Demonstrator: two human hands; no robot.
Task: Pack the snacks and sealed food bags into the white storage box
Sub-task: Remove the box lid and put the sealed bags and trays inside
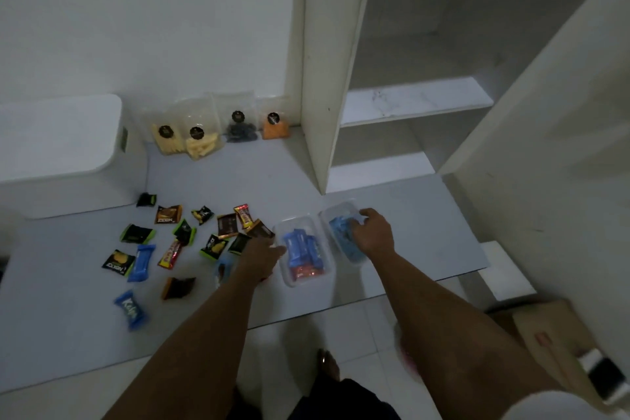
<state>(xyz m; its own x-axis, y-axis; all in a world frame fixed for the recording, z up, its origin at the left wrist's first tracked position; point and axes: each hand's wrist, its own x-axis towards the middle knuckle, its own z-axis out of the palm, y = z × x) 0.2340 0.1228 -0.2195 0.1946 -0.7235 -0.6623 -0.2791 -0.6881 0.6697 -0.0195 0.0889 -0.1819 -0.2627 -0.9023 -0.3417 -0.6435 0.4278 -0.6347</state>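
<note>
left hand [260, 257]: we reach it palm down to the near-left edge of a clear tub; fingers loosely curled over something at the tub's side, and we cannot tell if it grips.
right hand [371, 235]: fingers closed on blue wrappers inside the second clear tub [344, 232], which stands touching the first.
first clear tub [303, 249]: holds blue bars above red wrappers.
white storage box [61, 153]: far left on the grey surface [392, 276], lid on, well apart from both hands.
loose snacks: scattered between box and tubs; one blue wrapper [130, 310] reads "kalpa" (partly blurred); a black-and-yellow pack [118, 262] shows mirrored letters we cannot read surely.
sealed food bags [204, 131]: four clear pouches standing against the wall, each with a round black sticker, text too small.
shelving [409, 102]: open white shelves behind the tubs.
</note>
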